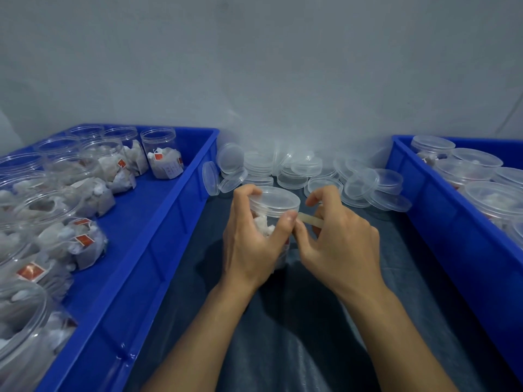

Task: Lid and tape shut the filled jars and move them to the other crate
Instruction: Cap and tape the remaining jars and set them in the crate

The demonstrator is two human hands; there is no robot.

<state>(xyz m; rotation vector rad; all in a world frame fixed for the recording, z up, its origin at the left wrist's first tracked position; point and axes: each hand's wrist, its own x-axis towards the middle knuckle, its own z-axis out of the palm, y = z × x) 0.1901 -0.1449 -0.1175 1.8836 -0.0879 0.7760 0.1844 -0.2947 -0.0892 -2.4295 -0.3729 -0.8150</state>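
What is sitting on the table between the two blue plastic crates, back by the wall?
The head view shows a heap of loose clear plastic lids between the left blue crate and the right blue crate.

Plain pale grey wall (283,66) behind — dark blue-grey cloth (297,321) over the work surface, dim even light.

I had a single wide-angle head camera, looking forward and down from close above the dark cloth (283,335). It faced the grey wall (283,66), with a blue crate (158,222) at the left edge and another (452,222) at the right.
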